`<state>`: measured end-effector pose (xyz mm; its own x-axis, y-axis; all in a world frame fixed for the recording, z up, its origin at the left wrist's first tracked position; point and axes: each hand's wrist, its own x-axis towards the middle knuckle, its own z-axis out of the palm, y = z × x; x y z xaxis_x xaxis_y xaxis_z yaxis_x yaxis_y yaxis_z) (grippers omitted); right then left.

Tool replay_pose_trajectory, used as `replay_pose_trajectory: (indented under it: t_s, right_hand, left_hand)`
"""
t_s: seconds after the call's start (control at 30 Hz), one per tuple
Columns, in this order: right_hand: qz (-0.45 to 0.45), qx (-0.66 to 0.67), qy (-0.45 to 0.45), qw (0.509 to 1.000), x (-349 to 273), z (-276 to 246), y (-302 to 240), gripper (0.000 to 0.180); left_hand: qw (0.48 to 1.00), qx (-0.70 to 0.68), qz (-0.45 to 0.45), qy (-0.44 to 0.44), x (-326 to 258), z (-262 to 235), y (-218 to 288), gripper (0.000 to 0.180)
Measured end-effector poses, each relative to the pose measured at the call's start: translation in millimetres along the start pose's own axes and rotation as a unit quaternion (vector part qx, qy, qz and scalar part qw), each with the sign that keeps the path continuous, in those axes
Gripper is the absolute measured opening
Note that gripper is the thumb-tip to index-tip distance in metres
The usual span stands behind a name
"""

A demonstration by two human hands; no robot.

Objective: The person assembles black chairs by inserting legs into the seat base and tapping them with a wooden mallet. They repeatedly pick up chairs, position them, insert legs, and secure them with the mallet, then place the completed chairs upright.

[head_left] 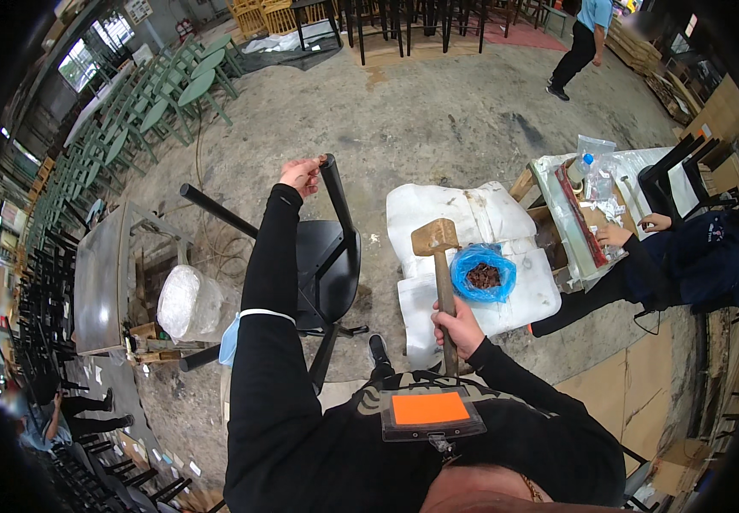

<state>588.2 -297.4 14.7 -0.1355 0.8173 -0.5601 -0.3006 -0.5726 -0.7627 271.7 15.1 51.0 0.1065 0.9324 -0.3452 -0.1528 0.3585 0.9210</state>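
A black chair (pixel 326 265) lies overturned before me with its legs sticking up and outward. My left hand (pixel 302 176) is closed in a pinch at the end of one raised chair leg, on a small brown piece (pixel 322 160) too small to make out well. In my right hand (pixel 459 329) is a wooden mallet (pixel 436 238), gripped by its handle with the block head up. The mallet is apart from the chair. Just right of its head, a blue plastic bag (pixel 503 270) lies open around many small brown pieces (pixel 483 275).
White padded sheeting (pixel 523 221) lies under the bag. To the right, a co-worker (pixel 681 265) works at a covered table (pixel 549 171). A metal table (pixel 100 291) and a plastic-wrapped bundle (pixel 188 301) stand left; green chairs (pixel 151 115) line the far left. Another person (pixel 587 43) is at the far right.
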Motion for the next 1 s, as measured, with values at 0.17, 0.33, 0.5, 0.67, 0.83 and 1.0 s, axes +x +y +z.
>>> replay_pose_trajectory:
  t_s: [0.17, 0.33, 0.5, 0.67, 0.83, 1.0]
  right_hand:
    - [0.007, -0.007, -0.005, 1.000, 0, 0, 5, 0.023]
    - [0.011, -0.008, -0.007, 1.000, 0, 1, 5, 0.023]
    - [0.011, -0.011, -0.012, 1.000, 2, 0, 4, 0.023]
    - [0.010, -0.014, -0.020, 1.000, 3, 1, 4, 0.023]
    - [0.027, -0.034, -0.040, 0.998, -2, 7, -3, 0.026]
    - [0.029, -0.118, -0.086, 0.989, 8, 14, -15, 0.030]
  left_hand:
    - [1.000, -0.003, 0.000, 0.002, 3, 1, -1, 0.014]
    - [1.000, -0.008, -0.007, 0.002, 6, 2, -1, 0.013]
    - [1.000, -0.028, -0.010, -0.010, 6, 2, -1, 0.011]
    - [1.000, -0.019, -0.005, 0.011, 5, 8, -1, 0.010]
    - [1.000, -0.013, -0.004, 0.022, 2, 6, 1, 0.011]
    - [1.000, 0.007, -0.010, 0.022, 1, 11, 5, 0.011]
